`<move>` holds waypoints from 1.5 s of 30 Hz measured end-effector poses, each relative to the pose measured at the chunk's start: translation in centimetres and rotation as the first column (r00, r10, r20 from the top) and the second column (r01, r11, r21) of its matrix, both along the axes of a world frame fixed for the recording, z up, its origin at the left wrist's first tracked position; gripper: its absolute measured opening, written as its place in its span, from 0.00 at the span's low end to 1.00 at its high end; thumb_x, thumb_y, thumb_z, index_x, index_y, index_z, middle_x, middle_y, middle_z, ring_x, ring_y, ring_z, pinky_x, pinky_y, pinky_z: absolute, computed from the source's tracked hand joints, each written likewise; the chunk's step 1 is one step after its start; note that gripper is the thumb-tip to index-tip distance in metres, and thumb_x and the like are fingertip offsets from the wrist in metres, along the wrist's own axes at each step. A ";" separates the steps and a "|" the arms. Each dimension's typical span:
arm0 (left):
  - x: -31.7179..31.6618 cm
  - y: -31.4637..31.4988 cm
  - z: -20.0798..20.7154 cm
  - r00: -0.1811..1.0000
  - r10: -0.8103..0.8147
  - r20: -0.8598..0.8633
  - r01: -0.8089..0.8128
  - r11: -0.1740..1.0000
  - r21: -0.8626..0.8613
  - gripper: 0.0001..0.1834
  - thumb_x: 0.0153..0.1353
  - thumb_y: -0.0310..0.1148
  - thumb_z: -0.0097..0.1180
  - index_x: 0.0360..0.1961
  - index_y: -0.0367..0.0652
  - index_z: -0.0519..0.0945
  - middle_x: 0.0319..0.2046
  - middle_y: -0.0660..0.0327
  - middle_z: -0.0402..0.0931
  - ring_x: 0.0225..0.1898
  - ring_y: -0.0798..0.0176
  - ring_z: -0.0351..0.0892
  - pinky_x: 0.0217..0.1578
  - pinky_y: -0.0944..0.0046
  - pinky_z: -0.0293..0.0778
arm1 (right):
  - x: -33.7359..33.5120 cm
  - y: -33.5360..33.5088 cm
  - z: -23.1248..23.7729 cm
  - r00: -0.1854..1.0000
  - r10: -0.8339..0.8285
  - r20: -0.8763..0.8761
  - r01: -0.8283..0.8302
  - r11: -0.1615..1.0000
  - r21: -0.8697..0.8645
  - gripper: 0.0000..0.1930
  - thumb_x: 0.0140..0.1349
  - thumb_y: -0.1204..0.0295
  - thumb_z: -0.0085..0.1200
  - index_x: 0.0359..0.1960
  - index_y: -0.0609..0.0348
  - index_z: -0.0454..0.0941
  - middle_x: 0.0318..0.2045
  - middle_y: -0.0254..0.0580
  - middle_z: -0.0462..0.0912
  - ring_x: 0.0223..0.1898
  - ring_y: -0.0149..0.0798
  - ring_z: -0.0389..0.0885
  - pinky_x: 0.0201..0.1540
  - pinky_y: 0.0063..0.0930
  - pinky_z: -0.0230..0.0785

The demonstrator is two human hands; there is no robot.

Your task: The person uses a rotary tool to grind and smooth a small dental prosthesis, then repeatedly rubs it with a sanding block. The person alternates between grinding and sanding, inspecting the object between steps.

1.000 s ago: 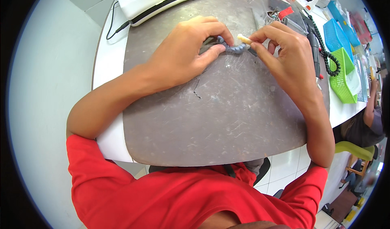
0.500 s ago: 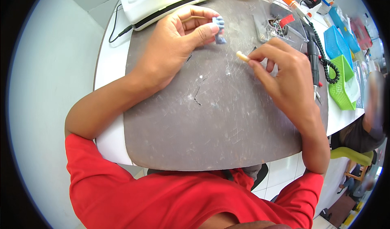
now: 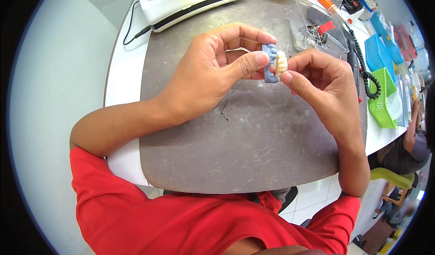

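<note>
From where I am standing, the left hand is closing thumb against fingers on a blue-grey model, holding it on end above the grey-brown work mat, probably so that its ridged side is facing right. The right hand is pinching a cream tooth-shaped piece between thumb and fingertips, leaving its bumpy side showing, perhaps because so small a thing is needing a light grip. The piece is sitting just right of the model; whether they are touching I cannot tell. Both forearms are resting at the mat's sides, seemingly for steadiness. A clear box of metal bits is lying on the far right, and a green basket is standing farther right, likely to be leaving the middle for the hands.
</note>
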State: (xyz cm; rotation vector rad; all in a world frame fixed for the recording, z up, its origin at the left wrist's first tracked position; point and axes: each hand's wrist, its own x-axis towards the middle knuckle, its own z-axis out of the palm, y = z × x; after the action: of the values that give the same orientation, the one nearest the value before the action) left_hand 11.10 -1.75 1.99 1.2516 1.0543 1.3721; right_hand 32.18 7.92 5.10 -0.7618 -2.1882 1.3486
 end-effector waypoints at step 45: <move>-0.1 -0.1 0.1 0.994 -0.062 0.085 0.071 0.991 -0.112 0.25 0.72 0.33 0.63 0.66 0.36 0.75 0.47 0.60 0.80 0.50 0.67 0.84 0.52 0.65 0.85 | -0.1 0.4 -0.2 0.995 0.032 -0.098 -0.051 0.978 -0.204 0.21 0.67 0.72 0.67 0.59 0.66 0.76 0.38 0.38 0.87 0.39 0.26 0.84 0.47 0.20 0.75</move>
State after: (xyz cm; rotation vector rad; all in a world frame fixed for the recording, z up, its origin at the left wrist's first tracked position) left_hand 10.97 -1.82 2.10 1.1280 1.0121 1.2826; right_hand 32.07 8.33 4.90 -0.7137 -2.0235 1.6177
